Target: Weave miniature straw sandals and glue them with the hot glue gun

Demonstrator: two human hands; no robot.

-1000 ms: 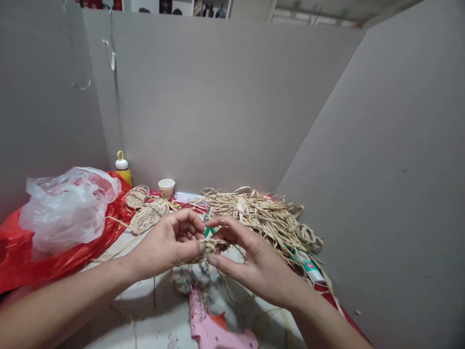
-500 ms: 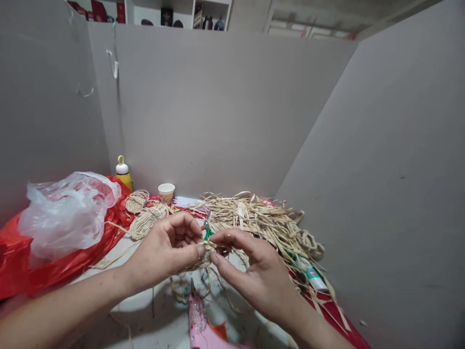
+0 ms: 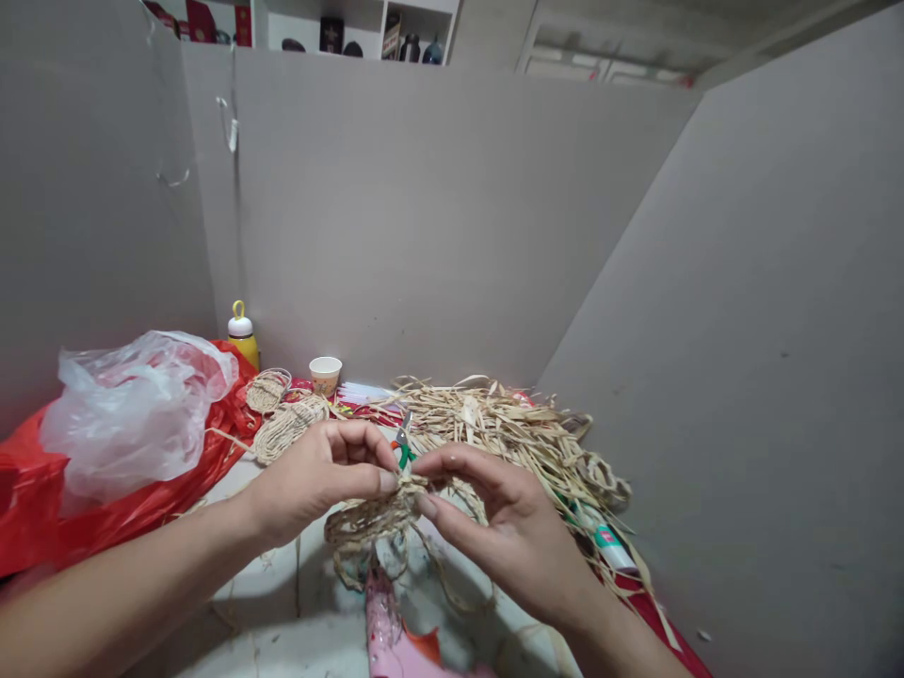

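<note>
Dropped into fuller view since earlier, a tan braided-straw piece (image 3: 371,523) runs left-right beneath the left hand (image 3: 317,480), right end higher. Behind stand a capped yellow bottle (image 3: 243,344) and a pale paper cup (image 3: 326,379), contents hidden. Left hand and right hand (image 3: 519,527) pinch the piece's right end.

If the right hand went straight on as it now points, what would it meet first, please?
The right hand would probably meet the braided straw at its fingertips first, then the left hand, though depth is unclear.

grey partitions (image 3: 424,207), white shelves (image 3: 300,17) behind
</note>
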